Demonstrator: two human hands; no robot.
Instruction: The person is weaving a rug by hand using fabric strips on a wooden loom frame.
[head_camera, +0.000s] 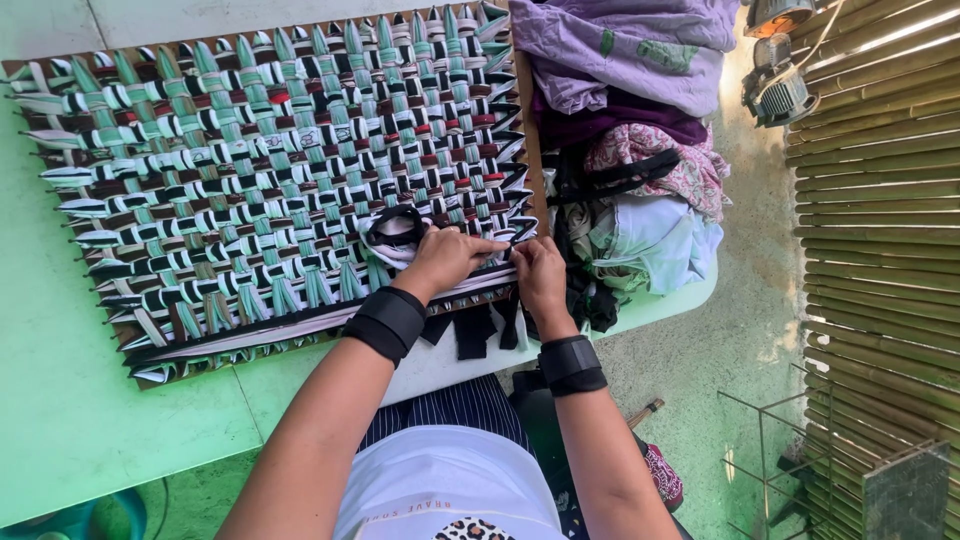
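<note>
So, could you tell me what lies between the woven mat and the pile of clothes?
In the head view, a wooden frame bar runs between the woven mat and the pile of clothes.

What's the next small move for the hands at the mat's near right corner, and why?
Probably pull the fabric strip through toward the frame's edge. Both the left hand and right hand pinch at the woven mat there, and a loose loop of strip sits bunched beside the left hand.

Bright, even daylight (green-tinted), sharp focus, soft shadows.
</note>
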